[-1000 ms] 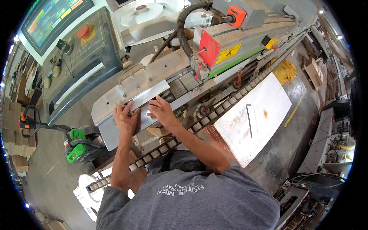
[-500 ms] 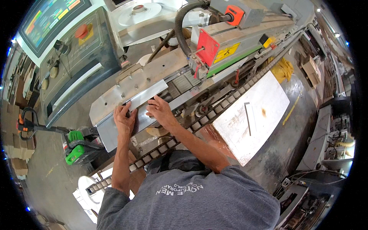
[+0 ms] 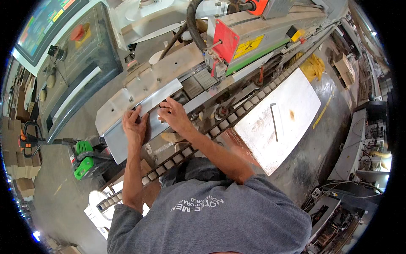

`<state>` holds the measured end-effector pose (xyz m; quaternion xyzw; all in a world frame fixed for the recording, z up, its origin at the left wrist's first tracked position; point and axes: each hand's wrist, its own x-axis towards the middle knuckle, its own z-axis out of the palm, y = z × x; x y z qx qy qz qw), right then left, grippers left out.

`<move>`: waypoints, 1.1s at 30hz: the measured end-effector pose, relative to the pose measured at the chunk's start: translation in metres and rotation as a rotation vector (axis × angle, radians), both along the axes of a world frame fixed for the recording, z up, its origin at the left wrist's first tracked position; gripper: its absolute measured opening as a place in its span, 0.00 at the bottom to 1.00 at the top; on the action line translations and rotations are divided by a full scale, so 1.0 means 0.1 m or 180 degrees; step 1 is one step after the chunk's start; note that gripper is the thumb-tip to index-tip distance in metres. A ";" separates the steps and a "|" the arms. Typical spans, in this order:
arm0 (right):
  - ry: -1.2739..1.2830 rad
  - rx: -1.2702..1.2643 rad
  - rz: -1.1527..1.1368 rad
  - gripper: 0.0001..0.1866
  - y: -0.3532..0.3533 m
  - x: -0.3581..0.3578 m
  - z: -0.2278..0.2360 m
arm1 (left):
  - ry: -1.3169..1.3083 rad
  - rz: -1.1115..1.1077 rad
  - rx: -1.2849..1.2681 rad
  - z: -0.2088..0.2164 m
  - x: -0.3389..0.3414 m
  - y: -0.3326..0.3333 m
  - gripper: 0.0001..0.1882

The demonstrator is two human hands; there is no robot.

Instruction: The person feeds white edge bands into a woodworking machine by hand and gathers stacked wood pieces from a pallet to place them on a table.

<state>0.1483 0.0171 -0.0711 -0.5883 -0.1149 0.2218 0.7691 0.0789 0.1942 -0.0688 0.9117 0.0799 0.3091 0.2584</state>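
Observation:
Both my hands are over the smooth metal infeed table [image 3: 115, 144] of a long machine, beside its guide fence [image 3: 116, 106]. My left hand [image 3: 135, 125] has its fingers bent and drawn together at the fence. A short way to the right, my right hand [image 3: 174, 116] is curled, its fingertips close to the table. What either hand pinches, if anything, is too small or hidden to tell. Ahead of the fingers, a shiny pale metal strip [image 3: 163, 93] runs along the fence. Past it, a dark slatted feed section [image 3: 193, 86] leads to the red machine guard [image 3: 225, 41].
A control panel [image 3: 78, 63] with a red button stands at the left. A chain of pale blocks [image 3: 215, 131] runs between me and the machine. Right of it lies a white board [image 3: 262, 146] with an L-shaped strip. A green-and-black tool [image 3: 84, 163] sits lower left.
The view has shifted slightly, so the machine sits a little higher and further left. My left fingers look drawn closer together. Both hands remain at nearly the same place on the table.

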 end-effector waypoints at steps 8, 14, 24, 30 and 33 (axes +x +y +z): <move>-0.0045 -0.0033 -0.0142 0.24 -0.22 0.28 -0.06 | 0.0222 0.0063 -0.0302 0.04 0.27 -0.30 0.18; -0.0166 -0.0114 -0.0475 0.12 -0.55 0.57 0.04 | 0.0336 -0.0036 -0.0348 0.05 0.62 -0.65 0.19; -0.0599 -0.0182 -0.0727 0.24 -1.76 0.43 0.19 | 0.0402 -0.0135 -0.0162 -0.01 1.35 -1.34 0.16; -0.1375 -0.2549 -0.2616 0.23 -3.43 0.40 -0.30 | 0.0331 -0.0186 -0.0019 0.05 1.72 -1.72 0.17; -0.1273 -0.4581 -0.2527 0.36 -4.27 0.31 -1.05 | 0.0141 -0.0468 -0.0061 0.06 1.69 -1.71 0.17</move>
